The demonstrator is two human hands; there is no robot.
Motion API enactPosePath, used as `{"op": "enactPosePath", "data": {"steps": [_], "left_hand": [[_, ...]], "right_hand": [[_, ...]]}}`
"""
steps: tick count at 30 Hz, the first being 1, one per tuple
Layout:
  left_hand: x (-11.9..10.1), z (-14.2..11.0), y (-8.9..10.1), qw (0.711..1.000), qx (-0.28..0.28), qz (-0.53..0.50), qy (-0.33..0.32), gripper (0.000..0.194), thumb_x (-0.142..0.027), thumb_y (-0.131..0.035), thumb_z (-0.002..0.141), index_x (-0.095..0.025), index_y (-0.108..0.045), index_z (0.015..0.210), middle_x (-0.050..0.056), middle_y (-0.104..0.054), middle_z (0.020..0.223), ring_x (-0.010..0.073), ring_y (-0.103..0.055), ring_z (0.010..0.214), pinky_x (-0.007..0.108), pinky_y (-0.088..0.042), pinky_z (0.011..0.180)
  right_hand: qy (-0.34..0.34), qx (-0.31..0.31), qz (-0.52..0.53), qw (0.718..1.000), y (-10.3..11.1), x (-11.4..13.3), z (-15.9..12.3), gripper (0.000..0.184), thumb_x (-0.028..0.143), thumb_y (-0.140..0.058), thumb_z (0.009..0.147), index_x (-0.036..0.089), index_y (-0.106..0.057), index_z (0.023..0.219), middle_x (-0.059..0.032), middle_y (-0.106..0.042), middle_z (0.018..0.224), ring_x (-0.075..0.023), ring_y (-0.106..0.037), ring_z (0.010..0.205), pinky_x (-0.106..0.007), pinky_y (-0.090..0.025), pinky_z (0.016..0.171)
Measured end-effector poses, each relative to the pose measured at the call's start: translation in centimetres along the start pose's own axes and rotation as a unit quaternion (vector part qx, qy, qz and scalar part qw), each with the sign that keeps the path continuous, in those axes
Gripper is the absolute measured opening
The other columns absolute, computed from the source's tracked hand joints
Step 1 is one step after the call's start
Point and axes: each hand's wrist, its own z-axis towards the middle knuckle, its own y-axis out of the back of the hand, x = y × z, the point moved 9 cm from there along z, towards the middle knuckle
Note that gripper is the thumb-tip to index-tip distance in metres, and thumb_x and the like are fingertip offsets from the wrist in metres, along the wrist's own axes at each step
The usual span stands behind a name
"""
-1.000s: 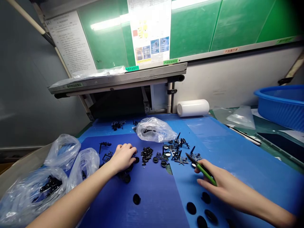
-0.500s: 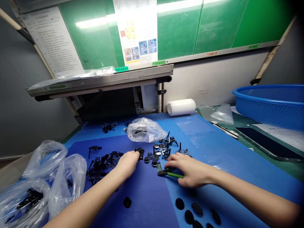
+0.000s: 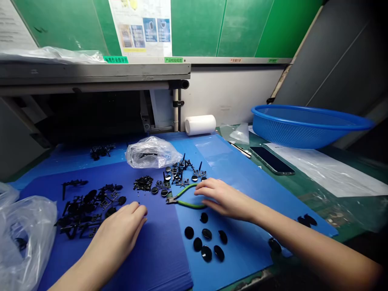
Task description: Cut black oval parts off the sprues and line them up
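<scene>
1. The hands are staying well apart from each other: the left hand (image 3: 121,226) is hovering or resting over the darker blue sheet (image 3: 160,250), its fingers curling inward; whether it is gripping anything cannot be told.
2. The right hand (image 3: 224,198) is reaching over the handle ends of the green-handled cutters (image 3: 183,203); its fingers are covering those ends, so whether they are gripping cannot be told.
3. The cutters are lying on the blue-covered surface (image 3: 239,178), handles spreading toward the right hand, tips pointing left.
4. Just beyond the left hand, a pile of black parts (image 3: 80,208) is spreading out.
5. Small black pieces (image 3: 143,183) are sitting in a heap between that pile and the black frames with discs (image 3: 182,178).
6. Loose black discs (image 3: 206,254) are lying nearer the viewer than the cutters.
7. A clear plastic bag (image 3: 153,152) is resting behind the heap.
</scene>
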Motion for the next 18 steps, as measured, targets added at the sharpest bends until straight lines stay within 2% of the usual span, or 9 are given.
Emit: {"op": "enactPosePath", "data": {"steps": [3,5,7,9,10,12,15,18], "left_hand": [[-1.1,-1.1,-1.5,0.997,0.015,-0.073,-0.004,0.031,-0.034,-0.02,0.087,-0.022,-0.048,0.095,0.004,-0.05,0.09,0.0199,-0.051,0.084,0.037,-0.042,0.075],[-2.8,-1.2,-2.6,0.989,0.04,-0.139,-0.01,0.029,-0.036,-0.026,0.086,-0.024,-0.045,0.104,0.005,-0.048,0.099,0.02,-0.05,0.09,0.036,-0.041,0.08],[-5.1,-0.9,-3.6,0.978,0.066,-0.198,-0.02,0.029,-0.032,-0.038,0.083,-0.024,-0.042,0.111,0.005,-0.045,0.107,0.0201,-0.048,0.097,0.035,-0.041,0.083],[-7.2,-0.1,-3.8,0.966,0.068,-0.248,-0.032,0.042,-0.025,-0.053,0.074,-0.022,-0.04,0.114,0.005,-0.044,0.11,0.0202,-0.046,0.099,0.033,-0.04,0.085],[-8.0,0.4,-3.7,0.961,0.061,-0.267,-0.036,0.047,-0.023,-0.058,0.071,-0.022,-0.041,0.115,0.005,-0.044,0.11,0.02,-0.046,0.098,0.032,-0.04,0.084],[-8.9,1.4,-3.4,0.956,0.04,-0.288,-0.04,0.044,-0.023,-0.059,0.071,-0.022,-0.044,0.112,0.005,-0.046,0.105,0.0186,-0.049,0.092,0.03,-0.041,0.081],[-9.2,3.3,-3.1,0.955,0.01,-0.296,-0.028,0.021,-0.03,-0.048,0.079,-0.022,-0.052,0.099,0.003,-0.05,0.097,0.0168,-0.051,0.086,0.029,-0.04,0.077],[-9.1,5.3,-3.2,0.956,-0.014,-0.292,-0.001,0.011,-0.031,-0.053,0.075,-0.022,-0.056,0.081,0.001,-0.053,0.086,0.0199,-0.053,0.082,0.032,-0.039,0.072]], "right_hand": [[-0.056,-0.003,0.036,0.998,0.1,-0.2,-2.8,0.023,0.022,-0.037,0.088,0.021,-0.053,0.105,-0.0067,-0.053,0.104,-0.0187,-0.05,0.094,-0.033,-0.042,0.08],[-0.092,0.016,0.073,0.993,-0.6,0.1,-4.0,0.025,0.027,-0.039,0.088,0.024,-0.049,0.11,-0.0051,-0.052,0.104,-0.0183,-0.052,0.091,-0.033,-0.044,0.077],[-0.11,0.043,0.096,0.988,-1.6,0.7,-4.6,0.038,0.037,-0.048,0.083,0.026,-0.042,0.118,-0.0052,-0.048,0.11,-0.0206,-0.052,0.092,-0.034,-0.046,0.076],[-0.112,0.063,0.109,0.986,-2.3,1.2,-4.8,0.057,0.045,-0.057,0.075,0.026,-0.036,0.124,-0.0067,-0.044,0.115,-0.0227,-0.053,0.091,-0.035,-0.047,0.075],[-0.112,0.065,0.113,0.985,-2.5,1.3,-4.7,0.06,0.046,-0.059,0.073,0.026,-0.035,0.124,-0.0072,-0.043,0.116,-0.0228,-0.053,0.09,-0.035,-0.047,0.074],[-0.115,0.051,0.116,0.985,-2.4,1.0,-4.6,0.052,0.041,-0.055,0.077,0.026,-0.037,0.123,-0.0072,-0.044,0.114,-0.0213,-0.054,0.087,-0.034,-0.047,0.073],[-0.131,-0.008,0.129,0.983,-1.8,-0.3,-4.3,0.028,0.027,-0.045,0.084,0.024,-0.048,0.112,-0.0069,-0.049,0.104,-0.0194,-0.054,0.084,-0.033,-0.044,0.074],[-0.15,-0.046,0.153,0.976,-1.7,-1.6,-3.9,0.02,0.019,-0.045,0.083,0.02,-0.057,0.098,-0.0075,-0.054,0.094,-0.0207,-0.053,0.083,-0.034,-0.042,0.073]]}}
